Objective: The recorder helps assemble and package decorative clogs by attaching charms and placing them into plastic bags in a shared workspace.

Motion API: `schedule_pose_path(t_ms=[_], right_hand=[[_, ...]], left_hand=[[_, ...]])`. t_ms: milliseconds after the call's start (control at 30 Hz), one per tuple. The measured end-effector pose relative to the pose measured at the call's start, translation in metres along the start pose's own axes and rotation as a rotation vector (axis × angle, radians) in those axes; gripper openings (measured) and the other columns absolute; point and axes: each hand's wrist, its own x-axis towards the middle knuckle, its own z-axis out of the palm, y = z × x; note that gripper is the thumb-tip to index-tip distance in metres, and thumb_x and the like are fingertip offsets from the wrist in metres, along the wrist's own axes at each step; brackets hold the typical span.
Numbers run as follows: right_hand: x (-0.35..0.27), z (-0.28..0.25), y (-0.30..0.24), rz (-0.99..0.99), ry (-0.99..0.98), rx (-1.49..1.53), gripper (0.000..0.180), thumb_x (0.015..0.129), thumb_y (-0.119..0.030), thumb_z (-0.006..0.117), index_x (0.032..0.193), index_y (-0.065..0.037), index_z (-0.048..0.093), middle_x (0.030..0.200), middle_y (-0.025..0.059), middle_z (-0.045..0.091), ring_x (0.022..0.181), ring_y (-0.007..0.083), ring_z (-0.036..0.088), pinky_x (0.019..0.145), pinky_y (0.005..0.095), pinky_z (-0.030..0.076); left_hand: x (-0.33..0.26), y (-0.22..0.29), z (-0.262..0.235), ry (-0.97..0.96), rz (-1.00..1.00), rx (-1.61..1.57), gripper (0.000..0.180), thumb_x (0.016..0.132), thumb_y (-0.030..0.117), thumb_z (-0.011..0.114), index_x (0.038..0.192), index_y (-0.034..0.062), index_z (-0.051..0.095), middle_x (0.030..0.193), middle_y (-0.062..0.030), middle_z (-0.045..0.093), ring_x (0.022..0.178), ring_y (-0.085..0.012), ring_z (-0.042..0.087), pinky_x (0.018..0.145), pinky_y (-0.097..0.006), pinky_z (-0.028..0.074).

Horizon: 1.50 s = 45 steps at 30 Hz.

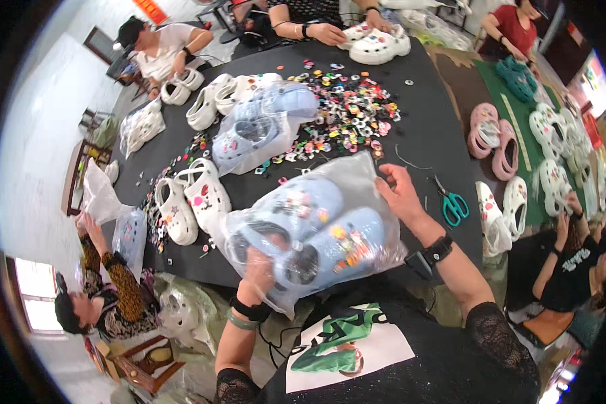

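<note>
A clear plastic bag (330, 182) lies on the near edge of the black table (431, 128). Inside it is a pair of light blue clogs (316, 232) studded with small colourful charms. My left hand (257, 266) is inside the bag's near opening, its fingers around the heel end of the clogs. My right hand (400, 192) grips the bag's far right edge, pinching the plastic. Both wrists carry dark bands.
A second bagged blue pair (262, 124) lies farther back, white clogs (188, 198) to the left, a heap of loose charms (347, 111) mid-table, teal scissors (453, 205) to the right. Pink and white clogs (495, 138) sit right. Other people work around the table.
</note>
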Motion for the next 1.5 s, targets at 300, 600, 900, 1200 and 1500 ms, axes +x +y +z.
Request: schedule_pose_path(t_ms=[300,600,900,1200,1500], right_hand=[[0.026,0.072,-0.112,-0.279,-0.662,0.256,0.027,0.088,-0.028,0.053,0.097,-0.003,0.059,0.082,0.0096,0.061,0.069,0.0122,0.052,0.079,0.0307,0.046],[0.041,0.025,-0.040,-0.016,-0.162,-0.253,0.028,0.087,-0.028,0.049,0.077,-0.002,0.056,0.073,0.0170,0.056,0.071,0.0353,0.055,0.065,0.0440,0.043],[-0.084,0.012,-0.049,0.318,-0.543,0.289,0.033,0.084,-0.033,0.060,0.079,0.000,0.060,0.068,0.0080,0.060,0.062,0.0158,0.056,0.059,0.0285,0.046],[-0.098,0.040,-0.074,-0.314,-0.570,-0.226,0.026,0.078,-0.029,0.060,0.069,-0.005,0.056,0.069,0.0103,0.062,0.064,0.0301,0.060,0.051,0.0388,0.046],[-0.074,-0.016,-0.022,-0.029,-0.687,-0.249,0.051,0.070,-0.036,0.069,0.102,0.000,0.052,0.104,0.0183,0.058,0.100,0.0316,0.055,0.082,0.0391,0.046]], left_hand=[[0.012,0.022,0.042,-0.744,0.686,1.049,0.023,0.069,0.010,0.055,0.090,0.0033,0.063,0.097,-0.0109,0.063,0.085,-0.0248,0.061,0.086,-0.036,0.046],[0.024,0.016,0.020,-0.188,0.471,0.878,0.017,0.070,0.009,0.059,0.087,0.0078,0.060,0.086,-0.0082,0.062,0.074,-0.0243,0.062,0.060,-0.033,0.051],[0.050,-0.054,0.034,-0.063,-0.410,1.141,0.039,0.087,0.026,0.047,0.120,0.0047,0.051,0.115,-0.0117,0.057,0.101,-0.0257,0.056,0.088,-0.039,0.042],[0.026,-0.155,0.055,0.267,-0.298,0.522,0.035,0.087,0.024,0.048,0.117,0.0070,0.053,0.111,-0.0103,0.059,0.103,-0.0281,0.054,0.095,-0.042,0.036],[0.009,-0.074,0.067,0.268,-0.211,0.686,0.023,0.074,0.021,0.063,0.090,0.0051,0.061,0.075,-0.0140,0.063,0.067,-0.0330,0.061,0.059,-0.040,0.048]])
